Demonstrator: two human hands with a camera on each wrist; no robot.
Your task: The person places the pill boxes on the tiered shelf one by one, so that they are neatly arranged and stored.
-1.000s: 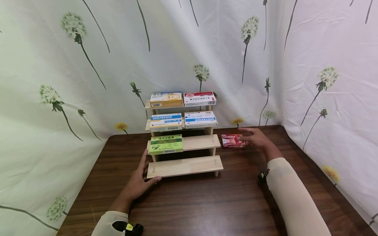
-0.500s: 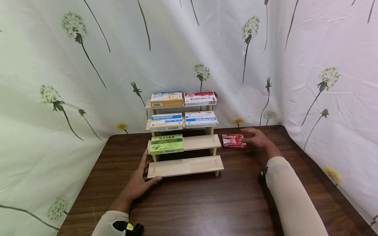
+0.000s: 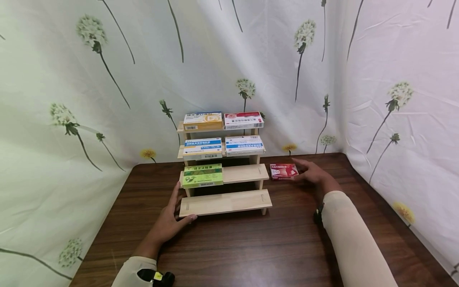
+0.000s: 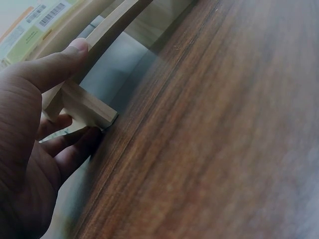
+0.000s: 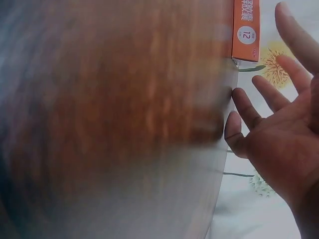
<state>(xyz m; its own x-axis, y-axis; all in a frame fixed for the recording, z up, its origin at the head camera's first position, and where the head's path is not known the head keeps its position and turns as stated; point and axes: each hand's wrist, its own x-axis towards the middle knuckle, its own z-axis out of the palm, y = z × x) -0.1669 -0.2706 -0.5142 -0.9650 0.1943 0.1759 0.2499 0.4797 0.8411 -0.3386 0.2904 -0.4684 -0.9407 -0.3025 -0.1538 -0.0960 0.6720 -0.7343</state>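
Observation:
A stepped wooden display rack point(image 3: 226, 202) stands on the table with medicine boxes on its upper tiers. My left hand point(image 3: 166, 223) holds the left end of its lowest shelf. In the left wrist view, the thumb point(image 4: 65, 62) presses the shelf's front edge while the other fingers reach around the wooden leg point(image 4: 92, 107). Right of the rack, a small red medicine box point(image 3: 281, 171) lies flat on the table. My right hand point(image 3: 313, 173) is at its right side, thumb and fingers apart. The right wrist view has the fingers spread beside the box point(image 5: 245, 32), holding nothing.
A green box point(image 3: 202, 175) lies at the left of the second-lowest tier. Above it are two blue-and-white boxes point(image 3: 202, 148), then a yellow-and-white box point(image 3: 203, 120) and a red-and-white box point(image 3: 244, 120) on top. A dandelion-print curtain point(image 3: 211, 71) hangs behind the dark wooden table point(image 3: 229, 251).
My right hand's fingers have shifted from over the red box's right end to its side, leaving more of the box showing. The left hand and the rack stay put.

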